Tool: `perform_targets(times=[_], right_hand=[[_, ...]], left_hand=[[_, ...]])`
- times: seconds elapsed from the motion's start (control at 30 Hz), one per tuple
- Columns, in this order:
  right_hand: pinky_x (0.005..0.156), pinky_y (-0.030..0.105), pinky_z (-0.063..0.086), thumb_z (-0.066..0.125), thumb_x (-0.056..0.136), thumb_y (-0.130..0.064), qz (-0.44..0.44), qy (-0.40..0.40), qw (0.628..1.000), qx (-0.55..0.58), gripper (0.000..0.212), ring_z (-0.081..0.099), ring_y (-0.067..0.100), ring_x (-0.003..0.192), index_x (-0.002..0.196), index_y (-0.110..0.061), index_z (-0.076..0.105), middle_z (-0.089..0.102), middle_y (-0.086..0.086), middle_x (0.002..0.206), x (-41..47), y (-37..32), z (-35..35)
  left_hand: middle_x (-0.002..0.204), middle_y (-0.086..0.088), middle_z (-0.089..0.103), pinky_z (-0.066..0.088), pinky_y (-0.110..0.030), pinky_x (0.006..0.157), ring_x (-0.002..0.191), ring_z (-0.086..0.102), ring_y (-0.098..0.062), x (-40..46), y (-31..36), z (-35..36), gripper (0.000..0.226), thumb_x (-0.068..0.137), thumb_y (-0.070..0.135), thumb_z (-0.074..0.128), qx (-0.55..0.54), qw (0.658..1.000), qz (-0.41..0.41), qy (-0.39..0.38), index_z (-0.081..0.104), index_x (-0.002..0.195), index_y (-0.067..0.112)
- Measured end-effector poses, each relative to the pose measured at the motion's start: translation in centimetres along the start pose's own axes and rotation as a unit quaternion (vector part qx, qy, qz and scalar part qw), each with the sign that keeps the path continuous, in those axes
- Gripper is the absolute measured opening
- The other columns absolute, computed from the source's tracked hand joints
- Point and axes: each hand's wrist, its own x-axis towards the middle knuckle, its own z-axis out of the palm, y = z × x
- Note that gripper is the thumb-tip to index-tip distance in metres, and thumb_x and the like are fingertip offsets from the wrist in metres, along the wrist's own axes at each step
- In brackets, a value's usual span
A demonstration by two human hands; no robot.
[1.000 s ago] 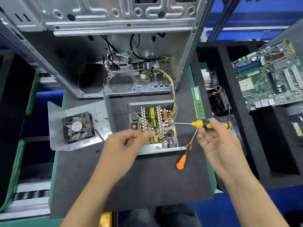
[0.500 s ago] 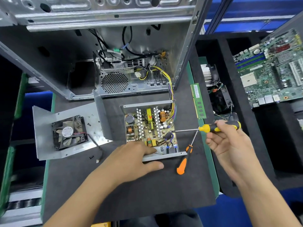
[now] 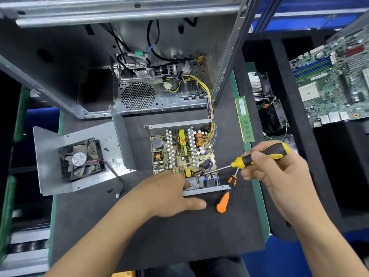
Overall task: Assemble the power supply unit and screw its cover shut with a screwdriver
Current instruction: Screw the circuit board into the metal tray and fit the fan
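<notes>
The open power supply unit [image 3: 182, 150] lies on the black mat, its yellowish circuit board exposed. Its metal cover [image 3: 83, 154] with a black fan lies open to the left. My left hand [image 3: 167, 193] rests on the unit's near wall, fingers reaching inside onto the board, thumb stretched along the mat. My right hand [image 3: 279, 172] grips a yellow-and-black screwdriver [image 3: 259, 156]; the shaft slants down-left and its tip sits inside the unit's near right corner. Loose black screws [image 3: 109, 190] lie on the mat and on the cover.
An orange-handled screwdriver [image 3: 224, 198] lies just right of the unit. An empty computer case [image 3: 139, 76] stands behind, with yellow cables running to the unit. A green RAM stick [image 3: 244, 119] lies to the right; a cooler and a motherboard [image 3: 335, 84] sit in black foam trays.
My left hand dropped from above the board onto the unit's near wall. My right hand tilted the screwdriver, moving its tip from the board's middle down to the near right corner.
</notes>
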Motion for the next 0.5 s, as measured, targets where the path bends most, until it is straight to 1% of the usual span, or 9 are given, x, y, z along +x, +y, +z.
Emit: perform_targets(times=[0.07, 0.13, 0.2, 0.27, 0.33, 0.37, 0.43, 0.47, 0.5], right_hand=[[0.059, 0.028, 0.057, 0.058, 0.094, -0.001, -0.019, -0.012, 0.999, -0.032, 0.010, 0.070, 0.027, 0.061, 0.090, -0.009, 0.062, 0.073, 0.011, 0.080, -0.1, -0.4, 0.5], [0.058, 0.026, 0.057, 0.059, 0.093, -0.001, -0.025, -0.018, 0.998, -0.057, 0.004, 0.071, 0.025, 0.061, 0.093, -0.005, 0.060, 0.072, 0.010, 0.078, -0.1, -0.6, 0.9], [0.058, 0.027, 0.058, 0.061, 0.092, -0.002, -0.021, -0.017, 0.997, -0.078, 0.007, 0.071, 0.025, 0.062, 0.092, -0.009, 0.060, 0.072, 0.011, 0.078, 0.0, -0.8, 1.2], [0.060, 0.030, 0.059, 0.064, 0.091, -0.004, -0.019, -0.023, 0.995, -0.099, 0.011, 0.071, 0.026, 0.063, 0.089, -0.013, 0.061, 0.071, 0.013, 0.080, 0.0, -0.9, 1.3], [0.062, 0.035, 0.059, 0.066, 0.090, -0.004, -0.027, -0.033, 0.992, -0.123, 0.013, 0.072, 0.025, 0.064, 0.087, -0.017, 0.062, 0.070, 0.012, 0.081, 0.0, -1.0, 1.4], [0.063, 0.039, 0.060, 0.068, 0.090, -0.006, -0.034, -0.039, 0.989, -0.139, 0.015, 0.072, 0.025, 0.065, 0.086, -0.019, 0.062, 0.070, 0.011, 0.081, 0.0, -1.0, 1.5], [0.066, 0.048, 0.060, 0.070, 0.086, -0.018, -0.048, -0.052, 0.982, -0.173, 0.010, 0.071, 0.026, 0.066, 0.084, -0.025, 0.063, 0.070, 0.007, 0.082, 0.1, -1.1, 1.8], [0.066, 0.052, 0.059, 0.069, 0.082, -0.026, -0.053, -0.059, 0.979, -0.187, 0.007, 0.071, 0.027, 0.066, 0.084, -0.027, 0.062, 0.070, 0.006, 0.081, 0.1, -1.2, 2.0], [0.066, 0.053, 0.058, 0.067, 0.079, -0.031, -0.058, -0.065, 0.976, -0.200, 0.008, 0.070, 0.028, 0.065, 0.084, -0.029, 0.062, 0.070, 0.005, 0.080, 0.2, -1.2, 2.1]], left_hand=[[0.149, 0.001, 0.049, 0.044, -0.034, 0.104, 0.133, 0.049, -0.022, 0.0, 0.2, -0.1, 0.087, 0.078, 0.082, 0.054, 0.008, 1.000, -0.002, -0.001, 0.046, 0.148, 0.030], [0.147, 0.000, 0.051, 0.044, -0.035, 0.104, 0.132, 0.051, -0.023, -0.1, 0.4, -0.1, 0.085, 0.079, 0.081, 0.055, 0.019, 1.000, 0.003, 0.002, 0.049, 0.146, 0.030], [0.140, -0.002, 0.056, 0.047, -0.036, 0.101, 0.127, 0.054, -0.024, -0.3, 0.5, -0.1, 0.081, 0.080, 0.081, 0.053, 0.043, 0.999, 0.012, 0.008, 0.054, 0.142, 0.028], [0.130, -0.004, 0.061, 0.049, -0.037, 0.097, 0.119, 0.057, -0.026, -0.2, 0.7, -0.1, 0.078, 0.082, 0.079, 0.052, 0.062, 0.998, 0.016, 0.010, 0.058, 0.137, 0.024], [0.114, -0.005, 0.064, 0.052, -0.037, 0.087, 0.104, 0.061, -0.025, 0.0, 0.9, -0.3, 0.075, 0.084, 0.077, 0.052, 0.069, 0.997, 0.020, 0.009, 0.062, 0.128, 0.018], [0.103, -0.004, 0.063, 0.052, -0.035, 0.078, 0.093, 0.062, -0.022, 0.2, 1.0, -0.4, 0.072, 0.084, 0.076, 0.053, 0.068, 0.997, 0.025, 0.008, 0.064, 0.121, 0.015], [0.081, -0.001, 0.056, 0.041, -0.031, 0.058, 0.071, 0.054, -0.016, 0.4, 1.2, -0.4, 0.060, 0.086, 0.072, 0.057, 0.064, 0.997, 0.036, 0.013, 0.063, 0.098, 0.013], [0.077, 0.000, 0.052, 0.034, -0.030, 0.053, 0.065, 0.049, -0.013, 0.4, 1.3, -0.3, 0.055, 0.086, 0.069, 0.058, 0.065, 0.997, 0.039, 0.018, 0.059, 0.089, 0.014], [0.075, 0.001, 0.049, 0.031, -0.030, 0.052, 0.063, 0.046, -0.012, 0.3, 1.3, -0.3, 0.052, 0.087, 0.067, 0.060, 0.067, 0.997, 0.041, 0.024, 0.055, 0.085, 0.016]])
